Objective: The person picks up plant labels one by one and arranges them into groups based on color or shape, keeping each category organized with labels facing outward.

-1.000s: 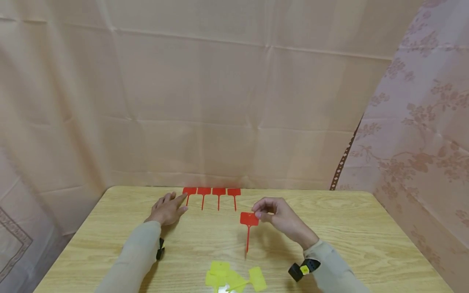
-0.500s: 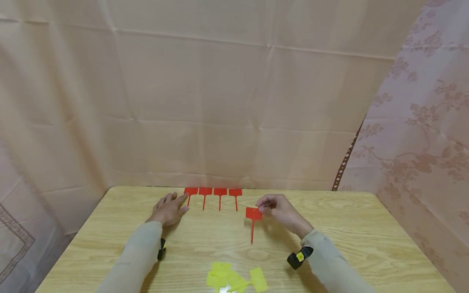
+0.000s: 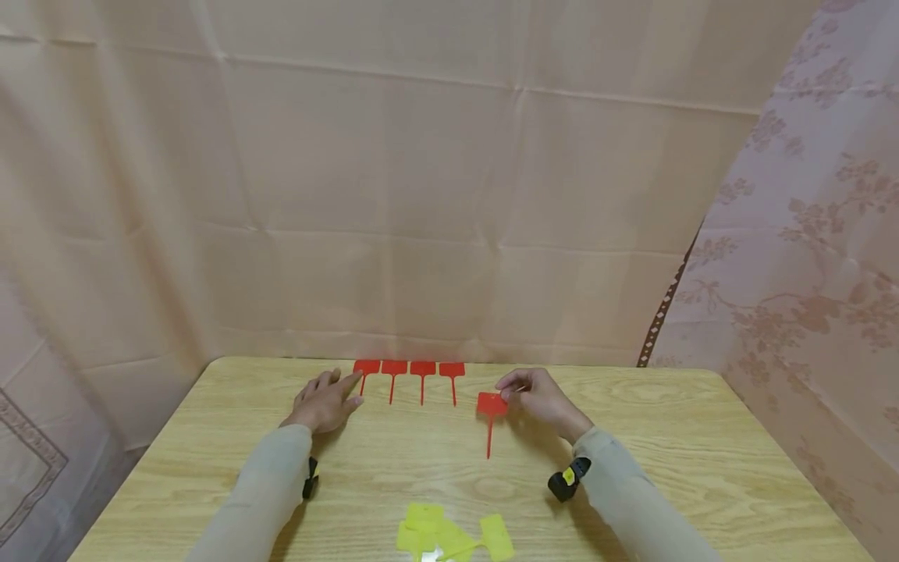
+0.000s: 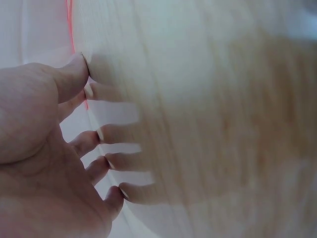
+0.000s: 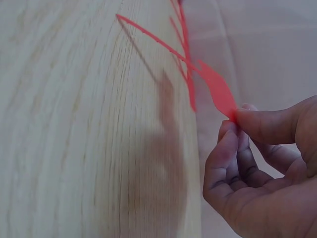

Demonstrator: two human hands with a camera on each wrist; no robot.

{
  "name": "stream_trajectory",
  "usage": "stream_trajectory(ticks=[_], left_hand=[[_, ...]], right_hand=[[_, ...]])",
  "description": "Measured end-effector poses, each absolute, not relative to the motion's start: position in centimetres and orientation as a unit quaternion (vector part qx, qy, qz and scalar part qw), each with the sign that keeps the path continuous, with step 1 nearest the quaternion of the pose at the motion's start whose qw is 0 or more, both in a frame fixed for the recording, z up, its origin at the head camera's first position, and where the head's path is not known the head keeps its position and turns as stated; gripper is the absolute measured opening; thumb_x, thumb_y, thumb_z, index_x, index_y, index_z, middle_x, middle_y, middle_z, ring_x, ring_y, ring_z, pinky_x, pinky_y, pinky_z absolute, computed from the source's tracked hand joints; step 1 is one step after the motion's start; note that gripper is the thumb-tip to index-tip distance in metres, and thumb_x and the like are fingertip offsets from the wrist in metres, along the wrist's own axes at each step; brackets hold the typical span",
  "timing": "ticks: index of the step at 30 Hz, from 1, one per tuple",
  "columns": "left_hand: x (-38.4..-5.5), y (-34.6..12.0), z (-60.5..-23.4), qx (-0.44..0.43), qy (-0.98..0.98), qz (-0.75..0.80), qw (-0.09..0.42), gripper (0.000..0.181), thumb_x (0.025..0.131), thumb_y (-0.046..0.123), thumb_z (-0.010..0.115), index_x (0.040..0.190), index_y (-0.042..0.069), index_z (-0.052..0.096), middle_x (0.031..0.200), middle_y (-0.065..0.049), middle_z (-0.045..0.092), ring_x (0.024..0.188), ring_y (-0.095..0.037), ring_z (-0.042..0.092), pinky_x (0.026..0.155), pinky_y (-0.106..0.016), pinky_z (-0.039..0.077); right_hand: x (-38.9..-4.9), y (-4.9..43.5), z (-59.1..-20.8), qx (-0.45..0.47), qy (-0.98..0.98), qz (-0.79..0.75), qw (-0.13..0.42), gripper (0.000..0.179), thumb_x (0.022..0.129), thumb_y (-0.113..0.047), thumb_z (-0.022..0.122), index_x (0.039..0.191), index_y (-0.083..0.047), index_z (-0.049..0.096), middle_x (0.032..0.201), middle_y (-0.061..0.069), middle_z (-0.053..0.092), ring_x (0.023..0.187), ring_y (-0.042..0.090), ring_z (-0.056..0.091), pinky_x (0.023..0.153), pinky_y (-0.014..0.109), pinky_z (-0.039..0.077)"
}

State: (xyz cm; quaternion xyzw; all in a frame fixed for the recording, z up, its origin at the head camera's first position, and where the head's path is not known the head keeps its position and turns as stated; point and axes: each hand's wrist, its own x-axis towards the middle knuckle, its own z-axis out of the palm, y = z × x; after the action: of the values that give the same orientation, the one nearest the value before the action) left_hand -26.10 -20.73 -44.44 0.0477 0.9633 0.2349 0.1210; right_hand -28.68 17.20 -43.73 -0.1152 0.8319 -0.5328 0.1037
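Note:
My right hand (image 3: 539,396) pinches the top right corner of a red plant label (image 3: 490,405) between thumb and fingertips. In the right wrist view the held plant label (image 5: 218,91) tilts, its head above the table, and its stem tip meets its shadow at the tabletop. A row of several red plant labels lies along the far edge, stems toward me; the rightmost label (image 3: 453,369) is nearest the held one. My left hand (image 3: 324,404) rests with fingers spread on the table, index fingertip on the leftmost red label (image 3: 367,365). From the left wrist, the left fingertips (image 4: 115,196) touch the wood.
Overlapping yellow plant labels (image 3: 424,519) lie in a loose pile at the near middle of the wooden table (image 3: 632,437). A beige curtain (image 3: 421,195) hangs right behind the far edge, and a floral cloth (image 3: 815,312) hangs on the right.
My right hand has moved the held red label away from me and slightly right, toward the end of the row. The left hand stays in place.

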Motion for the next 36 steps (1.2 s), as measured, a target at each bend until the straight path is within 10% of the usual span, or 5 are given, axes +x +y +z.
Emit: stream_trajectory(ticks=[36], left_hand=[[-26.0, -20.6, -44.3, 0.042, 0.964, 0.235, 0.115, 0.057, 0.108, 0.03, 0.05, 0.16, 0.012, 0.033, 0.162, -0.033, 0.016, 0.144, -0.06, 0.012, 0.112, -0.074, 0.011]], right_hand=[[-32.8, 15.4, -46.1, -0.026, 0.866, -0.495, 0.069, 0.011, 0.088, 0.01, 0.064, 0.096, 0.005, 0.07, 0.089, 0.013, 0.067, 0.077, 0.015, 0.058, 0.063, 0.022, 0.046]])
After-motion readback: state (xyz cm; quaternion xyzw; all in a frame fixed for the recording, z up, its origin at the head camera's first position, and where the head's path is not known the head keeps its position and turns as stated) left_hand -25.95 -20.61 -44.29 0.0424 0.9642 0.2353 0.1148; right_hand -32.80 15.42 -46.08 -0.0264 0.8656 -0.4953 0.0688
